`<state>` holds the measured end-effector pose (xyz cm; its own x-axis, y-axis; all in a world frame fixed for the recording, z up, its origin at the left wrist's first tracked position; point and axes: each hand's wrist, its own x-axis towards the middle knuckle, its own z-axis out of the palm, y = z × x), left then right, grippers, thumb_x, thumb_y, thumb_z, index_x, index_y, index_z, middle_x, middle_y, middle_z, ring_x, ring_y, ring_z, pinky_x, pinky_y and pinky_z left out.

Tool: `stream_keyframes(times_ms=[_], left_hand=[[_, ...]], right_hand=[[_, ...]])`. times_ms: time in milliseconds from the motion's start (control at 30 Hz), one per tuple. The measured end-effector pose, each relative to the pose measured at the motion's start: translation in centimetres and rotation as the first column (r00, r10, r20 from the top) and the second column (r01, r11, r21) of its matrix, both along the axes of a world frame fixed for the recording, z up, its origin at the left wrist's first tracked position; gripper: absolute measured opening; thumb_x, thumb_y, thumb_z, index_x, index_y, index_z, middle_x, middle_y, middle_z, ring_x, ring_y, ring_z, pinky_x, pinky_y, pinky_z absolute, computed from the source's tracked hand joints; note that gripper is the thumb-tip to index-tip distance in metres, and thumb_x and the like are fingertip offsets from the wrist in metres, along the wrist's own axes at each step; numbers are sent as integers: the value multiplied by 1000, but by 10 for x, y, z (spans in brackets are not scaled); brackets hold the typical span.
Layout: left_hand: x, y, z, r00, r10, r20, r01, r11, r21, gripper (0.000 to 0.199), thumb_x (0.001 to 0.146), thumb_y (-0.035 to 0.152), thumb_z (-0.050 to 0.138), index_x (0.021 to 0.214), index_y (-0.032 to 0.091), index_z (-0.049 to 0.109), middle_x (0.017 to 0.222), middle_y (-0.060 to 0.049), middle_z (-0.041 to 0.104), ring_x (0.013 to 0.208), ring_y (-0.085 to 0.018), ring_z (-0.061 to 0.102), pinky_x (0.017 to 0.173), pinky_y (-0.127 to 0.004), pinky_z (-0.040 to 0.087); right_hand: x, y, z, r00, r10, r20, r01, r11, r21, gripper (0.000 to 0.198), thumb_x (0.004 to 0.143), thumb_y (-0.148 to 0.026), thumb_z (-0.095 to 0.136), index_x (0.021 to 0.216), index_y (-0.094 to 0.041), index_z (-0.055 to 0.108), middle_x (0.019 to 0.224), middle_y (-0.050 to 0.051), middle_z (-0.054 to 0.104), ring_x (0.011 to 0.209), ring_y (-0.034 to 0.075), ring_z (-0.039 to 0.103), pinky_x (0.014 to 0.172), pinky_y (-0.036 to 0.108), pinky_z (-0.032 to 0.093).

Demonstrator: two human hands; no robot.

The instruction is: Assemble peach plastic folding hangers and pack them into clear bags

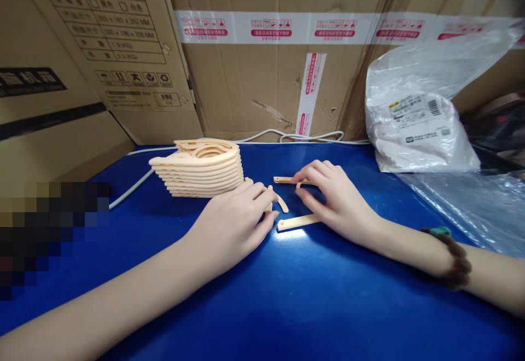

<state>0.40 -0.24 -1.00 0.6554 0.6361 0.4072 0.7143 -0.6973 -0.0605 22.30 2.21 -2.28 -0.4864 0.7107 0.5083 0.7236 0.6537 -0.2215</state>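
On the blue tabletop, my left hand [233,216] is closed, thumb and fingers around a small cream plastic part that they mostly hide. A curved, hook-like cream piece [282,203] sticks out just beyond its fingertips. My right hand [334,194] curls over slim cream plastic arms, thumb and forefinger pinching a thin curved strip [301,184]. Out from under this hand reach a flat arm with a hole at its end [297,222] and a narrower arm [283,180] farther back. Behind my left hand stands a neat stack of matching flat, looped cream plastic pieces [200,172].
Large cardboard boxes [246,85] wall off the back and left. A white cable [270,132] runs along the table's back edge. At the back right sits a white plastic bag with a label [422,131], with clear plastic film [463,208] lying in front of it.
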Motion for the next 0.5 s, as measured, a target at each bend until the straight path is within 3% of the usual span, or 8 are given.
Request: stream_keyframes(times_ms=[167,333,500], left_hand=[[1,0,-3,992,120,-32,-117,988,98,26,91,29,53,110,14,63,99,-7,66,91,-24,64,67,-32,52],[1,0,-6,982,183,-52,-175,975,135,32,90,35,56,112,13,62,102,-10,68,92,-27,65,63,-33,52],[1,0,-6,984,173,-37,-169,980,104,34,90,37,55,115,13,60,107,-12,67,98,-29,63,72,-37,53]], right_hand=[[-5,-12,5,971,136,199,-168,974,151,28,94,-38,51,81,-16,62,86,6,65,79,19,56,76,36,36],[-5,-12,4,957,191,217,-220,968,117,30,91,-42,52,77,-17,61,85,6,66,79,18,59,75,35,37],[-6,-14,5,943,202,263,-233,968,93,20,85,-36,51,82,-18,59,88,8,62,85,22,59,74,35,41]])
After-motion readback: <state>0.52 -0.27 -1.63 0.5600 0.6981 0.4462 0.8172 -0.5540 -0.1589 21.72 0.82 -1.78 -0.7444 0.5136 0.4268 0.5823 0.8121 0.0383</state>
